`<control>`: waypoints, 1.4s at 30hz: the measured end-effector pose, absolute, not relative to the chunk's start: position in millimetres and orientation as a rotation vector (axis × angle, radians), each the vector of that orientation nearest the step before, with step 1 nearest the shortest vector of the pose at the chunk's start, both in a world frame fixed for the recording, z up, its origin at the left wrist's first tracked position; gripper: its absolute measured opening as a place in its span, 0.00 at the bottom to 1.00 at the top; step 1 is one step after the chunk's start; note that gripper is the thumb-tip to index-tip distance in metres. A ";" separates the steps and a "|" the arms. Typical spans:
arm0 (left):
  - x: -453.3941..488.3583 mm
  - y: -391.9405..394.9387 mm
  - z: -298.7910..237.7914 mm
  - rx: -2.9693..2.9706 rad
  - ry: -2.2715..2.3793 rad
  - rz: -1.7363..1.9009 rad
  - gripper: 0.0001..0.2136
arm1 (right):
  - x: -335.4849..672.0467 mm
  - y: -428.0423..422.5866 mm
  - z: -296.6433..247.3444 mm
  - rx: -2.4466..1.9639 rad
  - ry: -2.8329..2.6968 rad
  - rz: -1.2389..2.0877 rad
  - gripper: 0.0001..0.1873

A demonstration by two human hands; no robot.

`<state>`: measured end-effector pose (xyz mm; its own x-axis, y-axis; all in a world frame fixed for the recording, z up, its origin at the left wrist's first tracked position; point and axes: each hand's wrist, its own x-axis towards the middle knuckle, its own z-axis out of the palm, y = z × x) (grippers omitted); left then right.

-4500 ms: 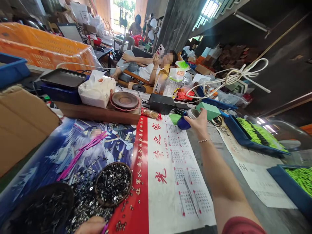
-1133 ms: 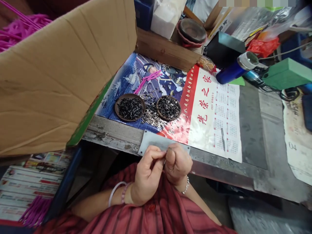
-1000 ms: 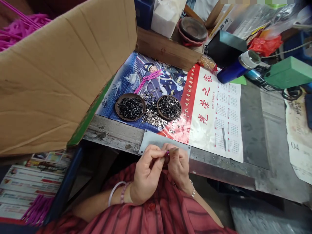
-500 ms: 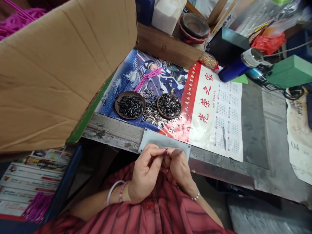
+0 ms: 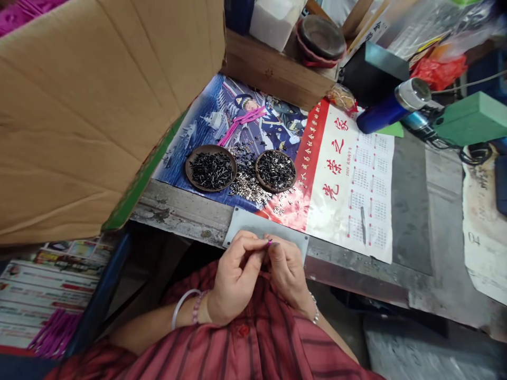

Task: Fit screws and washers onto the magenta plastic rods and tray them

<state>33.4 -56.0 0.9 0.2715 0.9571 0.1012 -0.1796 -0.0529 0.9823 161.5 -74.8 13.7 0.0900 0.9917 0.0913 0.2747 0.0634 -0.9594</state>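
In front of my striped shirt, my left hand [image 5: 236, 279] pinches a small magenta piece [image 5: 270, 243] between thumb and forefinger. My right hand [image 5: 288, 272] meets it there, its fingers closed against the same piece; whether it grips anything else is hidden. Both hands are over the near edge of a flat grey plate [image 5: 259, 222] at the bench edge. Beyond the plate sit a left bowl [image 5: 187, 171] of black pin-like parts and a right bowl [image 5: 274, 190] of black parts mixed with shiny ones. Small metal rings [image 5: 249, 187] lie scattered between them.
Magenta strips [image 5: 241, 122] lie on the poster behind the bowls. A large cardboard box [image 5: 119, 105] stands at left, with more magenta strips [image 5: 55, 332] below it. Tweezers [image 5: 363, 224] rest on the calendar [image 5: 336, 211]. A blue flask [image 5: 384, 111] lies tilted at right.
My right hand has turned, its knuckles dropping and its thumb coming up against the magenta piece. The left hand keeps its pinch. The whole view has shifted slightly.
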 end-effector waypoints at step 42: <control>37.5 -59.7 -7.9 1.234 0.882 1.158 0.08 | 157.6 -79.1 14.3 -1.575 -1.293 0.577 0.04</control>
<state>37.5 -59.7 -7.9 0.2259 0.9703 0.0864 -0.1749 -0.0468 0.9835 157.6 -79.1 14.3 0.3209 0.9227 0.2135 0.4576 0.0462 -0.8879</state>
